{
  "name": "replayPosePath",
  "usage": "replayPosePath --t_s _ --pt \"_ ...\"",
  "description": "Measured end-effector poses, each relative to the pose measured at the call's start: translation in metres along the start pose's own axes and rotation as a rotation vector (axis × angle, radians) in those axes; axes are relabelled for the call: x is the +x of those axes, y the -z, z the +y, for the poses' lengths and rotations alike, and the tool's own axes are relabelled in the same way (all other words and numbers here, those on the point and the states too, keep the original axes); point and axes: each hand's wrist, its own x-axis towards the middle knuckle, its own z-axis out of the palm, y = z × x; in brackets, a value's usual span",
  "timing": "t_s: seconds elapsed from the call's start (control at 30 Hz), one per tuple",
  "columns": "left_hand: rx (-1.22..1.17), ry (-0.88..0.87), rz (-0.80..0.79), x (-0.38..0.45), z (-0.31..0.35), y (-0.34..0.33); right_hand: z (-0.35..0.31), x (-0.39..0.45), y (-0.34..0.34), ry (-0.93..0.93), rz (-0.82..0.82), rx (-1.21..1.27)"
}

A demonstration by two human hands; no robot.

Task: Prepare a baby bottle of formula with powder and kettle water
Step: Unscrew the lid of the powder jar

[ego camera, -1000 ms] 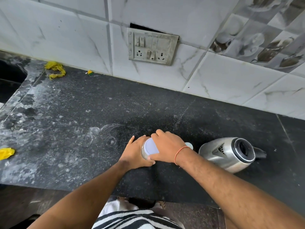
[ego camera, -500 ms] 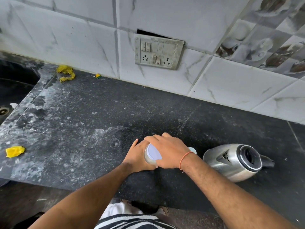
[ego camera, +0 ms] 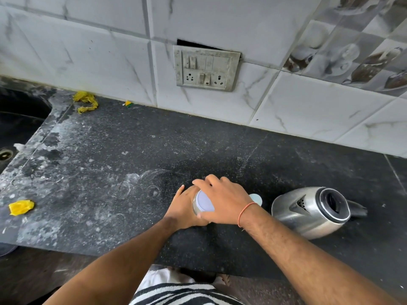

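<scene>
Your left hand [ego camera: 184, 209] braces the tin [ego camera: 196, 205]; right hand [ego camera: 222, 202] fingers clamp its lid [ego camera: 204, 202] to open it; kettle [ego camera: 312, 211] sits right of them

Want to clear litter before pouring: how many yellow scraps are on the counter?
3: a crumpled strip near the sink corner, a tiny bit at the wall's foot, one wad at far left. The arms may hide others.
</scene>
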Motion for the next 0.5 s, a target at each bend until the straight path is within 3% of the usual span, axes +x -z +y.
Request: replayPosePath --t_s 0.5 --pt "-0.044 0.031 0.004 -0.0021 0.0014 0.0028 -0.0008 -0.0012 -0.0019 0.025 0.017 -0.006"
